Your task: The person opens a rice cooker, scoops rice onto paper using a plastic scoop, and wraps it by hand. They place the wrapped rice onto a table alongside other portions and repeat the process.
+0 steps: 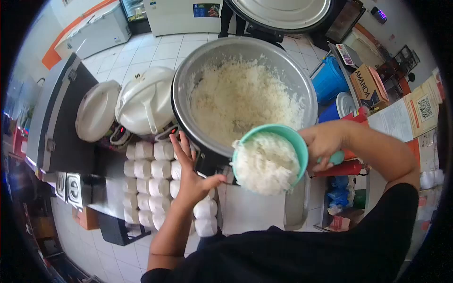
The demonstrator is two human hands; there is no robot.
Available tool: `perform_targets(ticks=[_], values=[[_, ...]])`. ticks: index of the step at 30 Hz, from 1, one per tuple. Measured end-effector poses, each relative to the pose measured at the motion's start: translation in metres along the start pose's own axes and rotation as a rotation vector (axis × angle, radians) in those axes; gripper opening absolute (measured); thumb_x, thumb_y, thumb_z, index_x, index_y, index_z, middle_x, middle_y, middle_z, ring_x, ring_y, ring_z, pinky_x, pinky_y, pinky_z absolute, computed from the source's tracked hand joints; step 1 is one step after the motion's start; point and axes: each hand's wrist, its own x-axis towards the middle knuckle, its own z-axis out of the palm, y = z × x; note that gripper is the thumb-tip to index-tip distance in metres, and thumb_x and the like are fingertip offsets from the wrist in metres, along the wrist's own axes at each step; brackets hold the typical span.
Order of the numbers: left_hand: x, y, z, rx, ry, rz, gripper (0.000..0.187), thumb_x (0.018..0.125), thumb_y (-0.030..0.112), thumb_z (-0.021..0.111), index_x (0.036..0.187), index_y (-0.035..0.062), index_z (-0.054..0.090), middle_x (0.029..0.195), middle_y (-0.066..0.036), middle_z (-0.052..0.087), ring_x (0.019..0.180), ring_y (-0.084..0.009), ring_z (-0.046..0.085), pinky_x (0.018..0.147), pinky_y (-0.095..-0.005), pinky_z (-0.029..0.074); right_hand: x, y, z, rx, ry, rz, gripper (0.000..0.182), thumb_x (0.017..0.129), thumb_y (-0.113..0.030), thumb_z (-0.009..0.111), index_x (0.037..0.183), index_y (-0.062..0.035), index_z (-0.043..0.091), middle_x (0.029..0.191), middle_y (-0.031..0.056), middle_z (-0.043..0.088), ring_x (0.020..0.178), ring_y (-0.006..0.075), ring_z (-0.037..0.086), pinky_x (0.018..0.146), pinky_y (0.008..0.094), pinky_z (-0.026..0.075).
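My right hand (323, 146) is closed round the handle of a turquoise scoop (303, 153), which is heaped with white rice (265, 165). The scoop is over the near right rim of a large metal pot (181, 101) that holds more rice (236, 96). My left hand (191, 174) has its fingers spread and holds nothing; it is left of the scoop, above several white wrapped bundles (159, 169) set in rows. Below the scoop lies a pale flat sheet (252, 207) on a metal tray (296, 210).
Two white-lidded cookers (146, 101) (96, 111) stand left of the pot, beside a grey cool box (59, 118). The pot's open lid (283, 12) is behind it. A person's legs (232, 21) show there. At right are a blue bin (329, 80) and an AMANDA box (368, 87).
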Motion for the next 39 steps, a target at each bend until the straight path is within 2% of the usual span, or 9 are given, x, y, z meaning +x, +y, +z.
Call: perform_targets(ticks=[3,5,10,12,16,26,31,34,39], values=[[-0.046,-0.012,0.007,0.100,0.114,-0.015,0.136,0.062,0.076,0.065,0.145,0.0108,-0.020,0.154,-0.022,-0.001,0.143,-0.0371,0.006,0.110,-0.0571,0.013,0.010,0.071,0.032,0.280,-0.072,0.027,0.020,0.093,-0.021,0.045,0.087,-0.0032,0.052,0.059,-0.0001,0.042,0.041,0.0083,0.041,0.034,0.0260,0.037],[-0.090,-0.018,0.023,0.110,0.161,-0.052,0.128,0.067,0.081,0.054,0.146,0.0105,-0.017,0.154,-0.022,0.000,0.143,-0.0374,0.006,0.109,-0.0579,0.012,0.033,0.121,0.056,0.415,-0.110,0.023,0.023,0.094,-0.024,0.042,0.086,-0.0046,0.051,0.059,0.0016,0.043,0.041,0.0091,0.042,0.034,0.0267,0.038],[-0.214,-0.065,0.068,0.151,-0.012,-0.006,0.118,0.075,0.059,0.067,0.147,0.0044,-0.010,0.153,-0.025,0.003,0.142,-0.0387,0.009,0.109,-0.0571,0.013,0.143,0.261,0.102,0.311,0.338,0.094,0.024,0.096,-0.024,0.043,0.091,-0.0019,0.051,0.062,0.0049,0.049,0.046,0.0179,0.051,0.041,0.0336,0.046],[-0.244,-0.083,0.078,0.405,-0.205,-0.060,0.117,0.075,0.047,0.072,0.144,-0.0039,-0.007,0.152,-0.027,0.007,0.142,-0.0393,0.011,0.110,-0.0573,0.015,0.184,0.297,0.123,-0.509,1.003,-0.262,0.028,0.095,-0.027,0.046,0.100,0.0004,0.052,0.068,0.0112,0.056,0.057,0.0283,0.059,0.054,0.0397,0.051],[-0.282,-0.122,0.079,1.131,-0.406,-0.159,0.111,0.076,0.050,0.068,0.143,-0.0102,0.003,0.150,-0.028,0.016,0.142,-0.0380,0.014,0.112,-0.0517,0.018,0.215,0.312,0.175,-0.822,1.261,-0.268,0.037,0.091,-0.032,0.054,0.118,-0.0075,0.054,0.082,0.0131,0.057,0.069,0.0324,0.061,0.061,0.0430,0.050],[-0.285,-0.123,0.081,1.182,-0.375,-0.195,0.112,0.074,0.057,0.066,0.146,-0.0046,0.005,0.151,-0.022,0.022,0.142,-0.0299,0.018,0.114,-0.0479,0.015,0.238,0.328,0.160,-0.634,1.451,-0.370,0.042,0.089,-0.033,0.059,0.126,-0.0147,0.053,0.087,0.0117,0.058,0.079,0.0309,0.061,0.063,0.0421,0.050],[-0.293,-0.123,0.074,1.183,-0.407,-0.118,0.097,0.077,0.054,0.065,0.144,-0.0018,0.022,0.150,-0.020,0.026,0.141,-0.0297,0.021,0.114,-0.0483,0.014,0.211,0.358,0.159,-0.338,1.635,-0.631,0.046,0.089,-0.029,0.058,0.128,-0.0050,0.049,0.096,0.0198,0.061,0.086,0.0397,0.060,0.079,0.0437,0.048],[-0.303,-0.119,0.061,1.201,-0.496,-0.042,0.084,0.079,0.053,0.064,0.138,0.0006,0.036,0.148,-0.018,0.030,0.140,-0.0292,0.023,0.114,-0.0495,0.014,0.197,0.402,0.139,-0.200,1.715,-0.351,0.050,0.089,-0.027,0.059,0.128,0.0018,0.047,0.101,0.0226,0.059,0.094,0.0407,0.057,0.089,0.0448,0.044],[-0.311,-0.105,0.052,1.209,-0.545,-0.016,0.076,0.080,0.050,0.064,0.134,0.0018,0.042,0.146,-0.016,0.034,0.139,-0.0291,0.026,0.113,-0.0508,0.015,0.192,0.395,0.153,-0.597,1.878,-0.376,0.053,0.083,-0.028,0.067,0.123,0.0012,0.050,0.113,0.0194,0.054,0.108,0.0375,0.049,0.095,0.0456,0.039]])
